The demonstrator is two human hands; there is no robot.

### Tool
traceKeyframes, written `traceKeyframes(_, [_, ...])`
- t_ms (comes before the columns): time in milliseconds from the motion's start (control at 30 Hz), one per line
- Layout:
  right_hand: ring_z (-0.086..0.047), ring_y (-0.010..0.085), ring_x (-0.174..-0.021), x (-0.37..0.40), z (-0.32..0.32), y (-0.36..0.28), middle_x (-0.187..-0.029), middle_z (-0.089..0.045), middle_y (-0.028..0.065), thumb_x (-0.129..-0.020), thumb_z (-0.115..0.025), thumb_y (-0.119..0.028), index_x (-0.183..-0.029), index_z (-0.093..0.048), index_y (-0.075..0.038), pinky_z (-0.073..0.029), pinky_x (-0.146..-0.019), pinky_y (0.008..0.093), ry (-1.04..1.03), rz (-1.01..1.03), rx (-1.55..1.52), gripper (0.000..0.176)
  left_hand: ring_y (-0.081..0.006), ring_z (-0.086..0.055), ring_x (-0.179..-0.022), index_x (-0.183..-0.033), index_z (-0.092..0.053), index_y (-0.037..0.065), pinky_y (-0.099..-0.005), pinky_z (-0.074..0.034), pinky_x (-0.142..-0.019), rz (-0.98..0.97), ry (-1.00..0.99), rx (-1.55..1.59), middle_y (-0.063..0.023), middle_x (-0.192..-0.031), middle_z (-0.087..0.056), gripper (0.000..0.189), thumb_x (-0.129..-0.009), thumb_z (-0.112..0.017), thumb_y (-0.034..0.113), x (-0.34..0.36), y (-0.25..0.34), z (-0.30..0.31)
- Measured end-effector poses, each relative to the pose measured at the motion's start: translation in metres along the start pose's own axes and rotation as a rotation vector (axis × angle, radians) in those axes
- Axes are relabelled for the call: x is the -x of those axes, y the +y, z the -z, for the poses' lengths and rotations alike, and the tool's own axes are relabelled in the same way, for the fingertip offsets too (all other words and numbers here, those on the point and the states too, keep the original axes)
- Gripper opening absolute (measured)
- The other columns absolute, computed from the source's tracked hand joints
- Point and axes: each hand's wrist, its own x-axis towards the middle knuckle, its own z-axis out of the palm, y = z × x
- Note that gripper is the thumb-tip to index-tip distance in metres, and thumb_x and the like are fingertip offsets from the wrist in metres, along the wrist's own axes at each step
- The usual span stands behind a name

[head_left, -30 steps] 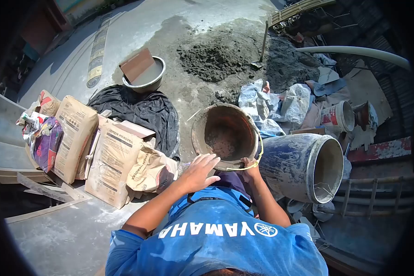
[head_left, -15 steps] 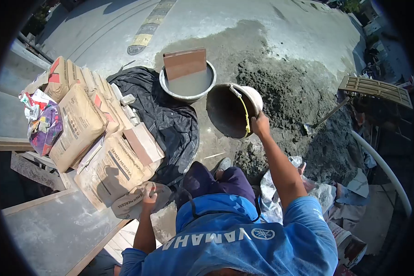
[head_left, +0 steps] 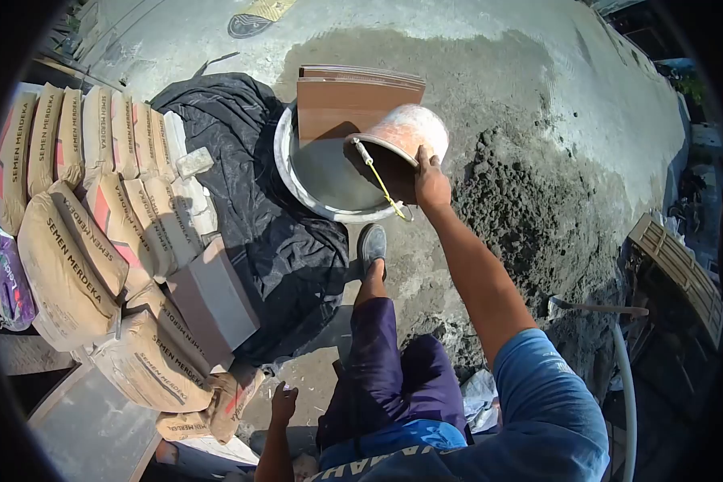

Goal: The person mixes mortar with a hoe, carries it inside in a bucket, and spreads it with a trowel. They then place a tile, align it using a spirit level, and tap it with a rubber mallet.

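My right hand (head_left: 432, 181) grips the rim of a bucket (head_left: 410, 128) with a pale, stained outside and a yellow cord handle. The bucket is tilted, its mouth facing down and left over the right side of a large round tub (head_left: 285, 165). Greyish water (head_left: 321, 173) lies in the tub, and brown tiles (head_left: 337, 104) stand on edge in it. Low on the left, my left hand (head_left: 283, 403) hangs near the sacks with fingers curled; a small white spot shows at them, too small to name.
Stacked cement sacks (head_left: 64, 257) fill the left, with a flat tile (head_left: 213, 301) leaning on them. A crumpled black tarp (head_left: 241, 145) lies beside the tub. To the right are a heap of wet grey mortar (head_left: 514, 209), a long-handled tool (head_left: 602, 308) and a pale pipe (head_left: 625, 394).
My right hand has carried the bucket forward and left, from beside the tub to above it. One foot has stepped forward toward the tub. My left hand has moved away from a paper sack.
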Motion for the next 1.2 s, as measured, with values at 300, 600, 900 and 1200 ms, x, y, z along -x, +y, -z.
traceKeyframes(300, [-0.045,0.0589,-0.119,-0.034,-0.119,-0.020,-0.149,-0.024,0.0335,-0.093,-0.043,-0.010,-0.151,-0.021,-0.035,-0.055,-0.084,0.0488,-0.061,0.073,0.106,0.067,-0.0216,-0.058,-0.108,-0.140,-0.035,-0.003,-0.0302,-0.046,-0.093,-0.111,-0.178,0.448,-0.0171,-0.114,-0.059,0.052,-0.093,-0.054,0.009,0.027,0.291,0.006])
traceKeyframes(600, [-0.060,0.0440,-0.104,-0.068,-0.051,0.005,-0.128,-0.053,0.0280,-0.083,-0.058,-0.011,-0.143,-0.040,-0.017,-0.048,-0.091,0.0470,-0.195,-0.033,-0.554,0.064,-0.0120,-0.055,-0.077,-0.135,-0.044,-0.002,-0.0251,-0.045,-0.071,-0.064,-0.034,0.136,-0.0069,-0.094,-0.062,0.049,-0.091,-0.057,0.018,0.011,0.297,0.032])
traceKeyframes(900, [-0.064,0.0271,-0.099,0.026,0.037,0.164,-0.106,-0.066,0.0205,-0.078,-0.058,-0.006,-0.126,-0.054,0.000,-0.048,-0.090,0.0370,0.049,-0.301,-1.029,0.048,-0.0117,-0.055,-0.086,-0.138,-0.038,-0.007,-0.0244,-0.045,-0.077,-0.093,-0.095,0.030,-0.0065,-0.097,-0.060,0.050,-0.094,-0.054,0.013,0.027,0.366,-0.020])
traceKeyframes(1200, [-0.055,0.0471,-0.112,0.135,0.113,0.369,-0.140,-0.042,0.0311,-0.075,-0.059,0.002,-0.143,-0.043,-0.022,-0.049,-0.092,0.0421,0.308,-0.463,-0.322,0.073,-0.0128,-0.055,-0.085,-0.136,-0.040,-0.008,-0.0257,-0.045,-0.078,-0.111,-0.212,-0.111,-0.0073,-0.097,-0.061,0.051,-0.093,-0.055,0.013,0.042,0.357,-0.101])
